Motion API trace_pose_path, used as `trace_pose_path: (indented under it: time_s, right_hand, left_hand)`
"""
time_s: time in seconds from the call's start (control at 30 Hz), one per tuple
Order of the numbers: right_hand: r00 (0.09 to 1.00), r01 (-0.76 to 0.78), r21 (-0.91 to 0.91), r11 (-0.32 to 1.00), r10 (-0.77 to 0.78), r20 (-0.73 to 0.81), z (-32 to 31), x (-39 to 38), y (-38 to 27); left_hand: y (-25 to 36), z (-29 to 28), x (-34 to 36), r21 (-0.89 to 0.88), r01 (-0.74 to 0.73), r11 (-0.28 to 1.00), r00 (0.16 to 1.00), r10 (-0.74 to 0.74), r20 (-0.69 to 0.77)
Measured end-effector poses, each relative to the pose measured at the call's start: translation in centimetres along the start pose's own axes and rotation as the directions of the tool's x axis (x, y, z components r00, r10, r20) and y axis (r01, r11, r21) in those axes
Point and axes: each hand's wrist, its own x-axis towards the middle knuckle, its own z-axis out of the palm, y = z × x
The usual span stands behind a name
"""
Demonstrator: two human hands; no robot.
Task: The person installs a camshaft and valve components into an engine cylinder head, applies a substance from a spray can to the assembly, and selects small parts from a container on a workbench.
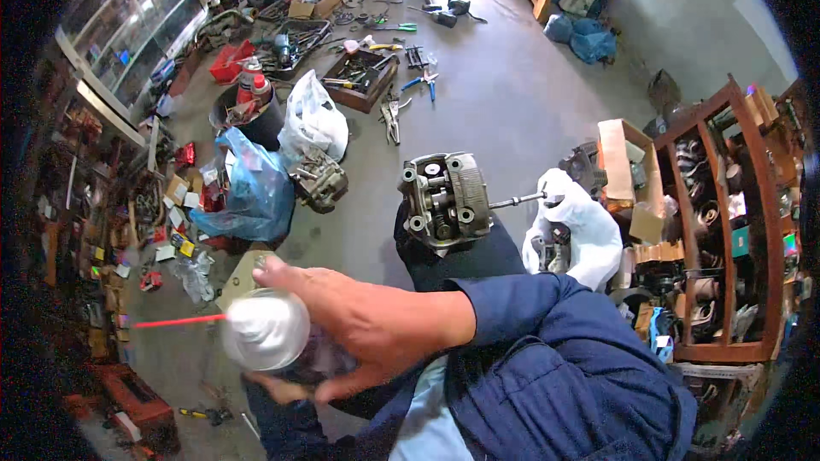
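Observation:
My right hand (367, 324) reaches across to the left, its fingers wrapped around a spray can (272, 333). A thin red straw (179, 322) sticks out leftward from the can's blurred white top. Of my left hand (280, 389), only what looks like a finger shows under the can, above a dark blue sleeve; the rest is hidden. Beyond the right wrist, an engine cylinder head (446, 198) with exposed valve gear rests on my dark-trousered leg. From its right side a slim metal rod (517, 201) runs toward a white plastic bag (589, 235) with metal parts.
Left of the leg lie a greasy metal engine part (320, 179), a blue plastic bag (252, 196) and a white bag (314, 115). Farther off are a wooden tool tray (363, 77), locking pliers (391, 118) and blue-handled pliers (421, 83). A wooden rack (739, 230) stands at the right.

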Motion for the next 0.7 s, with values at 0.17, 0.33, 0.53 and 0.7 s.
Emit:
trace_pose_path:
  time_s: [0.17, 0.33, 0.53, 0.7]
  right_hand:
    - [0.955, -0.138, 0.146, 0.980, 0.171, -0.243, -3.7, -4.1, -0.7]
    - [0.796, -0.262, -0.131, 0.956, 0.137, -0.589, -10.1, -9.5, -1.7]
    - [0.754, -0.330, -0.065, 0.942, 0.221, -0.619, -15.5, -14.1, -4.1]
    - [0.803, -0.487, -0.145, 0.861, 0.376, -0.463, -16.4, -15.1, -5.8]
  left_hand:
    - [-2.2, 4.8, 10.4, 0.587, 0.074, 0.806, 0.764, -0.424, 0.486]
    - [0.1, 10.3, 18.0, 0.950, -0.277, 0.143, 0.876, -0.367, 0.311]
    - [-2.7, 10.3, 24.3, 0.914, -0.406, -0.014, 0.902, -0.165, 0.399]
    - [-6.6, 9.7, 25.7, 0.884, -0.415, 0.217, 0.867, -0.201, 0.456]
